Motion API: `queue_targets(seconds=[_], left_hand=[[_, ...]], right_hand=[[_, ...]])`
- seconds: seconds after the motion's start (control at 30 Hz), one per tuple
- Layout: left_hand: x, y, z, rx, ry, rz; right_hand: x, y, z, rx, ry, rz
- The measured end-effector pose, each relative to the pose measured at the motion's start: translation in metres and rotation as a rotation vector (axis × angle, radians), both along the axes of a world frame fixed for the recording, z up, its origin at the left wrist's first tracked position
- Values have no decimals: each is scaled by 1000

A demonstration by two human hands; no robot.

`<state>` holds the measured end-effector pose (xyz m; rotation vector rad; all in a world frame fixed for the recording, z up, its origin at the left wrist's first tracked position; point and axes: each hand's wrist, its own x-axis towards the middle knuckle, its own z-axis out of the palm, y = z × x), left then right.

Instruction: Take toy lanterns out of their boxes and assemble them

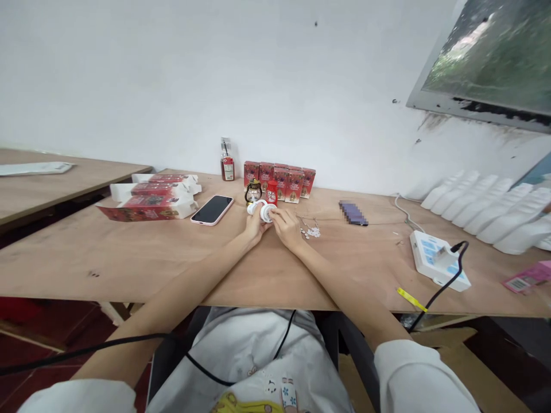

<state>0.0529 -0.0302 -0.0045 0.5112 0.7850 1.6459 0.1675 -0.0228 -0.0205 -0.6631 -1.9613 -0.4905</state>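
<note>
- Nearest us, we see a black cable [284, 338] crossing the lap; beyond it the wooden table [129, 258] begins
- Both forearms reach to the table's middle; the left hand [253, 228] and right hand [287, 228] meet there, the fingers of both closed on a white round piece [264, 213]
- Small white bits [311, 232] lie just right of the right hand; a phone [212, 209] lies face up to the left
- Just behind the piece we see a small red lantern [271, 192]; a row of red boxes [279, 176] stands by the wall
</note>
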Motion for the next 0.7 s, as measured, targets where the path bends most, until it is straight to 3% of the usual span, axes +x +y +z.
queue_targets(seconds=[0.27,0.7], left_hand=[[7,5,-1,0,28,0],[4,-4,5,-46,31,-216]], right_hand=[[11,11,-5,-94,42,68],[26,19,-2,37,-184,38]])
